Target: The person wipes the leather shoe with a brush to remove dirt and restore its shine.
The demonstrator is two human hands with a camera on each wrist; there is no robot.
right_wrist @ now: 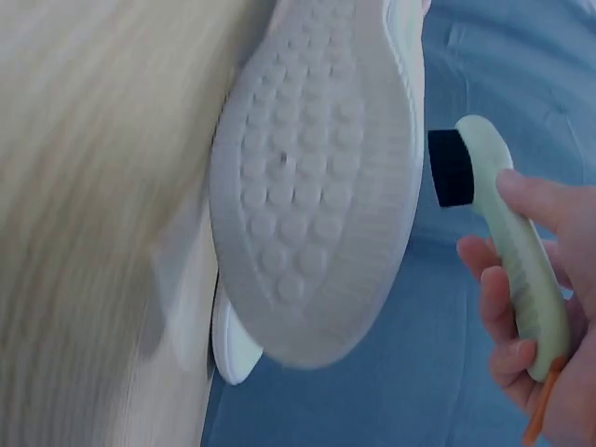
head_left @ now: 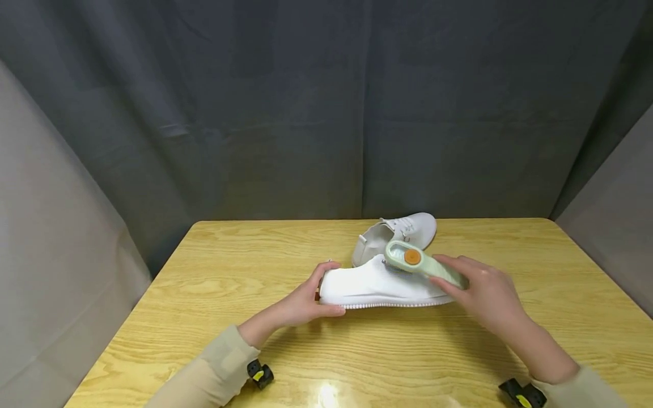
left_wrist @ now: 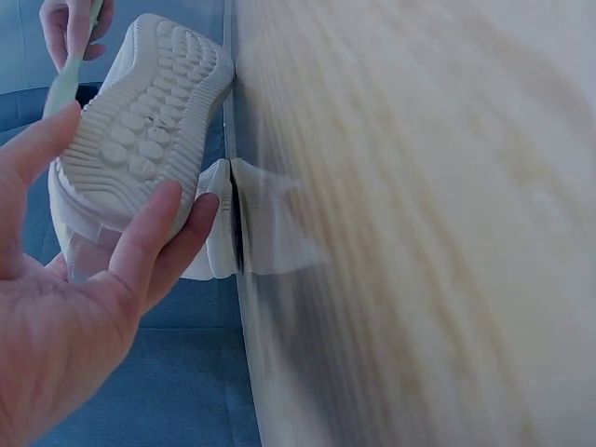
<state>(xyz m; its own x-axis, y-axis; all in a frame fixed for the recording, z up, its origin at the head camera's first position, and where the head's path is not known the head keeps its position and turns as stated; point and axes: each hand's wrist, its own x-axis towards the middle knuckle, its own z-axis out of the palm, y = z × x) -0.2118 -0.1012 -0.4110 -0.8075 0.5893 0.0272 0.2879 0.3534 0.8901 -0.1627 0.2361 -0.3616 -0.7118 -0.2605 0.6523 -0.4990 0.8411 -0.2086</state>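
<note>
A white shoe [head_left: 367, 288] is held by its heel in my left hand [head_left: 306, 297], thumb and fingers wrapped around the back end. Its studded sole [left_wrist: 154, 121] faces the left wrist camera, and the toe end of that sole [right_wrist: 307, 196] fills the middle of the right wrist view. My right hand [head_left: 482, 286] grips the handle of a pale green brush [head_left: 428, 264] with an orange button. In the right wrist view its black bristles [right_wrist: 452, 168] point toward the shoe's upper. From the head view the brush head overlaps the shoe's top; the bristles are hidden there.
A second white shoe [head_left: 420, 226] with laces rests on the wooden table [head_left: 245, 249] behind the held one, near the back edge. Dark grey curtains [head_left: 285, 113] hang behind the table, with pale cloth [head_left: 51, 255] at the sides.
</note>
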